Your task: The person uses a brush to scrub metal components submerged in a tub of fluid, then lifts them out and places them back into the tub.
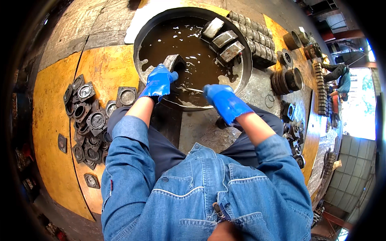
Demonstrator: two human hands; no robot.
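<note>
My left hand, in a blue rubber glove, is closed around a hollow grey metal casting with a curved opening. It holds the casting over the near left part of a round black basin of murky brown liquid. My right hand, gloved alike, grips a thin metal tool at the basin's near edge. The tool's tip points left, below the casting; its exact kind is unclear. Three similar metal castings rest inside the basin at the far right, partly out of the liquid.
A heap of square metal flanges lies on yellow boards to my left. Beyond the basin, at right, are rows of stacked castings and metal rings. Dark parts lie beside my right leg. Another person bends over farther right.
</note>
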